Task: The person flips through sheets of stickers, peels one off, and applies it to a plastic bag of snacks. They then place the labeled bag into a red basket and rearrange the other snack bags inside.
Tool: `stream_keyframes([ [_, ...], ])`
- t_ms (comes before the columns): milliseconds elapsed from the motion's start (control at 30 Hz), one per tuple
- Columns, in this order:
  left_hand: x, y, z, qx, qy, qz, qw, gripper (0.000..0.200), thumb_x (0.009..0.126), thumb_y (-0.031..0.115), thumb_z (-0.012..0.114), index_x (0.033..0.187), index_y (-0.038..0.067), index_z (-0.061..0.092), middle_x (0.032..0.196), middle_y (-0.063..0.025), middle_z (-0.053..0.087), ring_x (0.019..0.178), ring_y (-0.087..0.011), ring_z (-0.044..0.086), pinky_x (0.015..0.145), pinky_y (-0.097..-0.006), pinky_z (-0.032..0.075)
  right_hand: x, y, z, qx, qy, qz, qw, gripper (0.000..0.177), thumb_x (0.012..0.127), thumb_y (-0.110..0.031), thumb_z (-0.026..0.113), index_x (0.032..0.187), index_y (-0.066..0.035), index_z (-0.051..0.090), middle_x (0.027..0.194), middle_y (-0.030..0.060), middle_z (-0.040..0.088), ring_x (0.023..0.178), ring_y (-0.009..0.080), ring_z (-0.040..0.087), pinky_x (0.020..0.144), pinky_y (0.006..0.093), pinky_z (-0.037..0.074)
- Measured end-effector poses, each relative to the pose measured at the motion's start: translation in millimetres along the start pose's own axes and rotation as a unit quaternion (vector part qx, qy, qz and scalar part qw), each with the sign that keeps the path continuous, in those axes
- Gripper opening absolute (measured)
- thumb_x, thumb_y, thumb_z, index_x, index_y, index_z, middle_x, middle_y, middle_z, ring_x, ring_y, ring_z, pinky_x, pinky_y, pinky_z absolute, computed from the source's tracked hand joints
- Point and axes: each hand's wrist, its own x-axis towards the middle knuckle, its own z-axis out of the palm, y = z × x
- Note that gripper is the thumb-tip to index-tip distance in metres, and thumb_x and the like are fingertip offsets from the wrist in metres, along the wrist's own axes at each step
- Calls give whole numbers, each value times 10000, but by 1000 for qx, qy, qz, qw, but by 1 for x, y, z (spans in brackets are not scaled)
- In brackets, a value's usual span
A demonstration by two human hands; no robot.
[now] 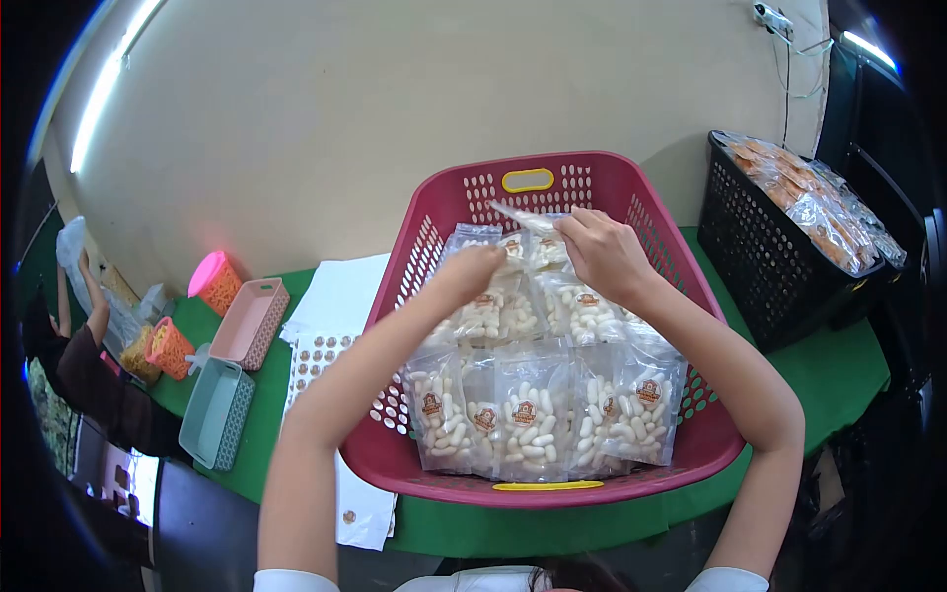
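Note:
A maroon laundry-style basket (390,481) holds several clear plastic pouches (528,419) of white, capsule-shaped pieces, each with a brown round label. They stand in rows. My right hand (604,255) is at the back of the basket, its fingers pinched on the top of a clear pouch (533,219) that tilts above the rear row. My left hand (472,276) is over the left part of the rear row, slightly blurred. Its fingers are curled in, and what they hold, if anything, is hidden.
On the green-covered table (454,528), white sheets (335,286) with round stickers lie left of the basket. Pink (252,321) and teal trays (217,414) stand farther left. A black crate (755,266) of packed bags is at right. Another person (94,385) handles a plastic bag at far left.

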Motion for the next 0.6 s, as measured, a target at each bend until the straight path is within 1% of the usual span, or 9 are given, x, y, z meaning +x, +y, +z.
stream_keyframes([
  [67,-23,-11,-21,-9,57,51,997,259,756,9,426,998,39,514,960,-143,564,898,-285,541,763,-366,434,-2,-4,6,-17,21,-22,999,71,732,-64,510,794,-32,524,725,93,521,678,259,548,562,344,450],
  [167,-58,-20,-42,-37,7,15,999,221,755,52,466,964,38,537,887,-153,580,846,-298,551,739,-371,439,-9,-21,16,-10,-51,-44,998,96,667,-32,497,762,-22,495,797,120,518,741,261,555,596,343,469],
  [233,-76,-29,-38,-25,-63,34,997,187,758,108,482,912,38,561,837,-153,586,799,-303,560,719,-391,441,-16,-34,28,0,-187,-111,976,114,660,-35,499,773,-20,497,804,129,518,753,256,567,591,329,476],
  [267,-83,-30,-32,-30,-126,-6,992,180,756,150,481,859,39,577,811,-145,589,766,-297,566,694,-405,446,-20,-38,31,16,-291,-123,948,117,695,-80,512,797,-24,501,813,124,525,771,266,573,604,344,480],
  [333,-87,-12,-38,-5,-130,-18,991,178,753,157,482,846,41,582,801,-139,588,758,-294,567,681,-406,448,-21,-45,34,60,-337,-124,931,145,714,-119,519,829,-31,511,846,121,536,783,269,572,629,360,477],
  [400,-82,1,-33,33,-103,-20,994,182,744,182,489,821,50,588,759,-125,582,732,-288,569,658,-405,451,-14,-47,23,138,-363,-75,918,250,753,-224,531,941,-59,531,934,118,562,814,286,562,702,400,456],
  [533,-56,32,-40,6,-78,-5,997,193,728,202,526,846,59,581,785,-115,578,761,-282,564,654,-405,450,16,-26,-19,99,-327,6,940,242,692,-92,498,921,-46,561,903,140,580,881,297,537,750,383,436],
  [567,-51,40,-41,-40,-62,56,996,249,714,216,554,917,72,560,862,-114,563,800,-282,559,673,-400,452,18,-18,-28,71,-348,25,934,249,669,-67,499,907,-44,568,900,137,583,886,297,536,757,383,432],
  [600,-45,46,-40,-84,-45,116,989,326,699,230,582,987,85,540,939,-114,547,838,-281,553,691,-395,454,12,-3,-30,73,-403,45,911,345,646,-149,594,972,-46,548,974,151,562,938,284,519,801,370,416],
])
